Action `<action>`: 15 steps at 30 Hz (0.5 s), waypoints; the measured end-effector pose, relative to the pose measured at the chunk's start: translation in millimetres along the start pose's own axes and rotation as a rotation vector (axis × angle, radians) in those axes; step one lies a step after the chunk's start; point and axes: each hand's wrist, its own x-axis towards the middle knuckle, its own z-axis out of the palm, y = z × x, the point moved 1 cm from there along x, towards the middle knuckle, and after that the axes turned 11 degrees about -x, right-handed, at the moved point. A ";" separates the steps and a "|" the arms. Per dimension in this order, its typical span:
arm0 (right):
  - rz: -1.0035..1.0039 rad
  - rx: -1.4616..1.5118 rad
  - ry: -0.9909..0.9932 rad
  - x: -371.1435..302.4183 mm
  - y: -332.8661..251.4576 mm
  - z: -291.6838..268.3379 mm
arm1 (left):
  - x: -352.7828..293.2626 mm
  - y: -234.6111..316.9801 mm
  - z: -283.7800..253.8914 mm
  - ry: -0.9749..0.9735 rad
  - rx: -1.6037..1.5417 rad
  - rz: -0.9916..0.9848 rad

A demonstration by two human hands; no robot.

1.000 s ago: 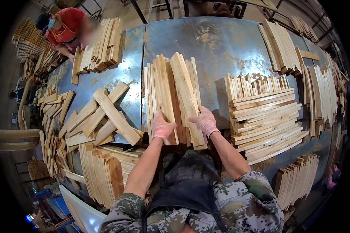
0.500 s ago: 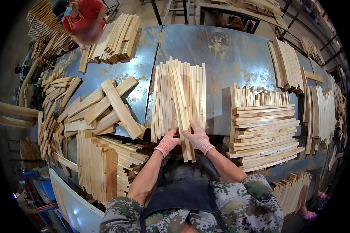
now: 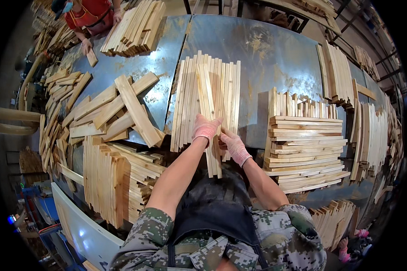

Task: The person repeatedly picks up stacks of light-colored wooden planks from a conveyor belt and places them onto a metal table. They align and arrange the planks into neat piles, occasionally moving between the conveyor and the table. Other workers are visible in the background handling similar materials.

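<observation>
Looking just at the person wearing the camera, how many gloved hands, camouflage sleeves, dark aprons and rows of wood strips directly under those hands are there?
Gloved hands, left hand and right hand: 2
Camouflage sleeves: 2
Dark apron: 1
Row of wood strips: 1
Total: 6

No text, label, number or sign can be read — neither on the narrow, straight, pale wooden slats [image 3: 231,88] at the near edge of the broad blue-grey metal table [image 3: 280,49], nor on the flat, pale, crisscrossed wooden boards [image 3: 136,109] toward its left edge.
</observation>
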 end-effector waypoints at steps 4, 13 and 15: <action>0.054 -0.344 -0.029 11.6 2.5 3.1 | -1.9 6.1 -0.2 -0.040 -0.069 -0.046; -0.049 -0.427 -0.042 1.0 -20.1 -9.1 | 3.9 -20.1 -4.4 -0.087 -0.176 0.136; -0.075 -0.538 0.114 1.6 -19.8 -13.9 | 2.0 -21.7 -2.4 -0.037 -0.220 0.167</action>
